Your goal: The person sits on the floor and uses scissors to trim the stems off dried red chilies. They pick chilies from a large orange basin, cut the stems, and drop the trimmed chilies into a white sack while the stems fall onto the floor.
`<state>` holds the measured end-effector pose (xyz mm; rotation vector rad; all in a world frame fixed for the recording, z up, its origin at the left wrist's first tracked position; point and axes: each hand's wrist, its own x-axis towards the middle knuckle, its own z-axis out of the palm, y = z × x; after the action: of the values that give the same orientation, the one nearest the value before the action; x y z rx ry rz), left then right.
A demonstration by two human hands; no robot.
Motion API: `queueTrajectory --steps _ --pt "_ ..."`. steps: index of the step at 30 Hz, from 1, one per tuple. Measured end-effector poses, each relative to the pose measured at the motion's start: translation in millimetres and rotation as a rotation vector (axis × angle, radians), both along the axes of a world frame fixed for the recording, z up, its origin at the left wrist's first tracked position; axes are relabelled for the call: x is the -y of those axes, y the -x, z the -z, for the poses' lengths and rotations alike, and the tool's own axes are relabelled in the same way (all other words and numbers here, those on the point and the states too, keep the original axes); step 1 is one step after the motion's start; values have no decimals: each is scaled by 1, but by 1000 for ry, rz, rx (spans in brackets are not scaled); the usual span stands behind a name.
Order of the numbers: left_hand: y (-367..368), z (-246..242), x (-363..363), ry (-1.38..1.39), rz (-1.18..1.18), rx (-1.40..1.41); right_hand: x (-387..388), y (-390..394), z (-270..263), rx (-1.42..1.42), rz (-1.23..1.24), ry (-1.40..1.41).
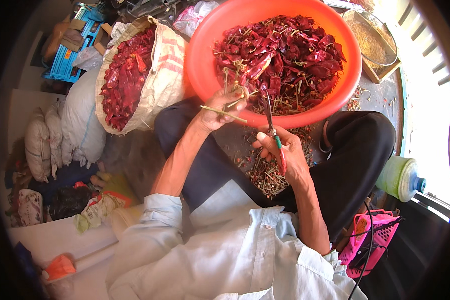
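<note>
Several dried chili stems (225, 112) are pinched in my left hand (221, 108), at the near left rim of a large red-orange plastic basin (200, 48). Dried red chilies (281, 56) fill the basin, with loose stems among them. My right hand (281, 150) holds a pair of scissors (273, 127) with red and green wrapped handles, blades pointing up over the basin's near rim. The blade tips lie just right of the stems in my left hand. Below my hands a pile of cut stems (268, 176) lies on the floor between my legs.
An open woven sack (170, 71) of dried chilies (125, 82) leans left of the basin. Filled white sacks (82, 120) stand farther left. A wooden-framed tray (375, 73) is at the upper right. A water jug (397, 178) and a pink plastic basket (375, 240) sit to the right.
</note>
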<state>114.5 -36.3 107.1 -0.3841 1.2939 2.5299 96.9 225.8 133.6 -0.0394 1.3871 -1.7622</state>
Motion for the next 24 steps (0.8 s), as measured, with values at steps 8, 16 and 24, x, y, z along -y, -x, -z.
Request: queueTrajectory --steps 8,16,24 --pt "-15 5 -16 -43 136 39 -6 3 3 -26 -112 -18" --pt "-14 6 -15 -33 187 25 -7 5 5 -15 -149 -116" --pt "-13 8 -12 -185 139 -13 0 1 11 -17 -97 -33"
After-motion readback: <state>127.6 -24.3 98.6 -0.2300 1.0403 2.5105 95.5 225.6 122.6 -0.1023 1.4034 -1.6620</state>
